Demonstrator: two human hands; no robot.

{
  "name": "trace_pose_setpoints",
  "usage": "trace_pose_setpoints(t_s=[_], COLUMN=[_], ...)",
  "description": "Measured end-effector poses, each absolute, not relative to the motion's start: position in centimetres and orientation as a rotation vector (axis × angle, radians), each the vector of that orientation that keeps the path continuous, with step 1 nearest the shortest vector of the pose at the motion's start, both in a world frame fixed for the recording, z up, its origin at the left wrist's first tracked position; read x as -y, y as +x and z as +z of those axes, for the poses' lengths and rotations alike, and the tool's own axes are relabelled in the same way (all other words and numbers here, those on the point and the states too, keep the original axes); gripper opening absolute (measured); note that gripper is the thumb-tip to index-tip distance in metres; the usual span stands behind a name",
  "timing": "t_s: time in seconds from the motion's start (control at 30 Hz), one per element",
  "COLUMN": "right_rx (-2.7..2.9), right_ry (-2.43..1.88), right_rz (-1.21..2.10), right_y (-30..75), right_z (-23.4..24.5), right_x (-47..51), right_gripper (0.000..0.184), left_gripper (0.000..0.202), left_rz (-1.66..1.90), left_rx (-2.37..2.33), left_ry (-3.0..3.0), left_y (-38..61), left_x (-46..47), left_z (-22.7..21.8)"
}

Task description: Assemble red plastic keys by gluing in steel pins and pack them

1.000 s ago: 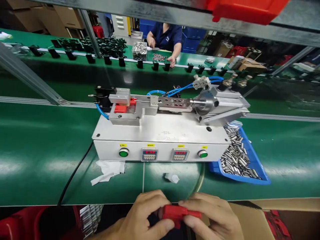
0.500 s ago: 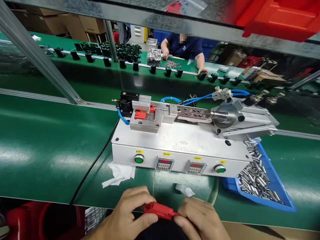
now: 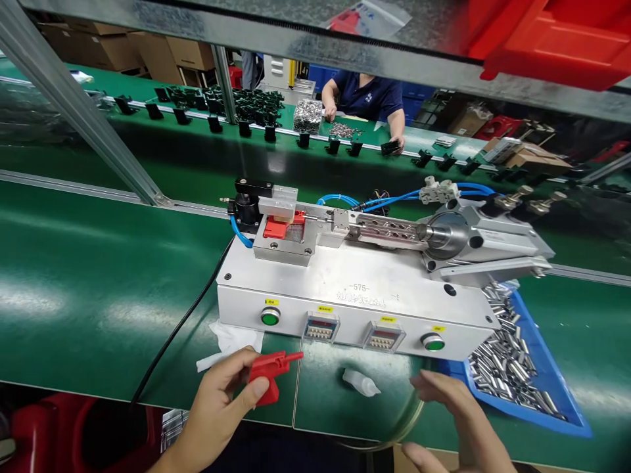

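My left hand (image 3: 234,394) pinches a red plastic part (image 3: 269,373) with a thin stem pointing right, just above the bench's front edge. Off to the right, my right hand (image 3: 451,420) has its fingers apart with nothing in them, close to the blue tray (image 3: 557,368) of short metal tubes (image 3: 507,361). A small translucent bottle (image 3: 361,382) lies on the bench between the hands. Behind them stands a metal press fixture (image 3: 300,282), with another red part (image 3: 276,227) under its clamp (image 3: 279,202).
Green buttons (image 3: 270,316) and two small counters (image 3: 321,327) line the fixture's front. A white cloth (image 3: 236,338) lies at its left corner, near a black cable (image 3: 182,322). Overhead is a metal shelf (image 3: 276,33) with a red bin (image 3: 557,39). A co-worker (image 3: 367,98) sits across, handling a black part.
My right hand has let go of the red part and moved right, its fingers opening. My left hand has carried the part left and up. The fixture's rod has shifted slightly; the counters' red digits have dimmed.
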State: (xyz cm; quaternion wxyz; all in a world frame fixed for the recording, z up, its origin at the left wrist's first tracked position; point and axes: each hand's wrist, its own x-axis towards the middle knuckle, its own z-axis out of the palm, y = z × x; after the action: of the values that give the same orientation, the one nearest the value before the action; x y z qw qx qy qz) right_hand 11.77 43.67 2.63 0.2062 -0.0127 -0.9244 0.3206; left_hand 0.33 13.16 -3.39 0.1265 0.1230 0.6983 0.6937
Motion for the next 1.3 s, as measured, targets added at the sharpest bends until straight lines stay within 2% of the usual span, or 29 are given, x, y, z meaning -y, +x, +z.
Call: trace_pose_setpoints(t_s=[0.03, 0.1, 0.27, 0.43, 0.6, 0.73, 0.9, 1.07, 1.3], right_rx=[2.596, 2.639, 2.585, 2.545, 2.531, 2.382, 2.013, 1.854, 1.526], right_ry=[-0.077, -0.097, -0.020, -0.068, -0.240, -0.304, -0.359, -0.428, -0.508], right_rz=[0.876, 0.867, 0.959, 1.090, 1.372, 1.612, 1.793, 1.862, 2.146], right_y=[11.8, 11.6, 10.6, 10.6, 11.2, 11.1, 9.6, 8.2, 6.0], right_z=[1.7, -0.2, -4.2, -5.9, -4.3, -1.9, -1.2, -0.8, 0.6], right_x=[-43.8, -43.4, -40.7, -40.4, -41.1, -40.2, -37.8, -36.5, -35.6], right_gripper=[0.050, 0.053, 0.021, 0.021, 0.025, 0.022, 0.032, 0.031, 0.033], left_gripper=[0.031, 0.034, 0.032, 0.033, 0.037, 0.037, 0.032, 0.028, 0.036], left_rz=[2.039, 2.074, 2.082, 2.039, 2.039, 2.036, 2.043, 2.052, 2.043], left_rx=[-1.959, -1.832, -1.662, -1.621, -1.742, -1.781, -1.811, -1.807, -1.800], left_ry=[0.287, 0.199, 0.129, 0.119, 0.127, 0.165, 0.237, 0.260, 0.291], left_y=[0.3, 0.4, 1.1, 1.4, 1.2, 1.2, 1.4, 1.3, 1.4], left_x=[-13.2, -13.6, -14.5, -14.6, -14.8, -15.0, -15.2, -15.4, -15.6], left_z=[-3.5, -3.6, -3.8, -3.9, -3.5, -3.1, -3.1, -2.7, -2.3])
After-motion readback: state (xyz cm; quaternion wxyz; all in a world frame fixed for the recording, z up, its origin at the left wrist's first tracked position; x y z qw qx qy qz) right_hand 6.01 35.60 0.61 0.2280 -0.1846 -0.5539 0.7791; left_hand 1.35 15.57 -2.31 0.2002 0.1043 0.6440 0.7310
